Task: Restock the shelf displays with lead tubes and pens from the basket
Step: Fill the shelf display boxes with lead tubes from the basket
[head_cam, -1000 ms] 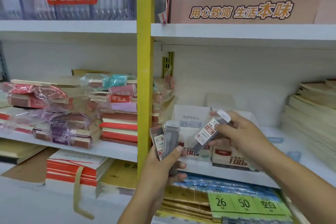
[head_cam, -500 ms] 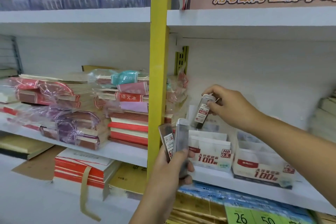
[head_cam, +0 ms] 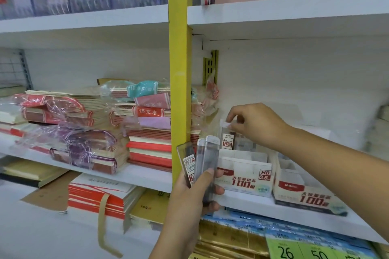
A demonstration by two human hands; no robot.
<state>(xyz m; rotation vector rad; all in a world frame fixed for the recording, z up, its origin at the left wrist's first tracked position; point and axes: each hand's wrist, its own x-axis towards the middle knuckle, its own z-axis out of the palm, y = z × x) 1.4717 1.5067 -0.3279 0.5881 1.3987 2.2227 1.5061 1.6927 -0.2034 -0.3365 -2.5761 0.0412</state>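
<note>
Open room above display boxes [head_cam: 245, 178] under upper shelf [head_cam: 273, 14]; yellow post [head_cam: 180, 90] and notebook stacks [head_cam: 147, 145] crowd the left.

We lose foot of lead tube [head_cam: 228, 141] behind display box [head_cam: 245, 177]; lower ends of spare tubes [head_cam: 207, 157] buried in left hand [head_cam: 189, 202]; right-edge stacks [head_cam: 383, 116] blurred.

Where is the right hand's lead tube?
Head view, right of centre: lead tube pinched upright by the right hand, over the HB display box.

The upright metal shelf post [head_cam: 180, 69] is yellow; the white cardboard display box [head_cam: 242, 167] carries red lettering; stacked paper notebooks [head_cam: 150, 151] show red-and-cream bands.
</note>
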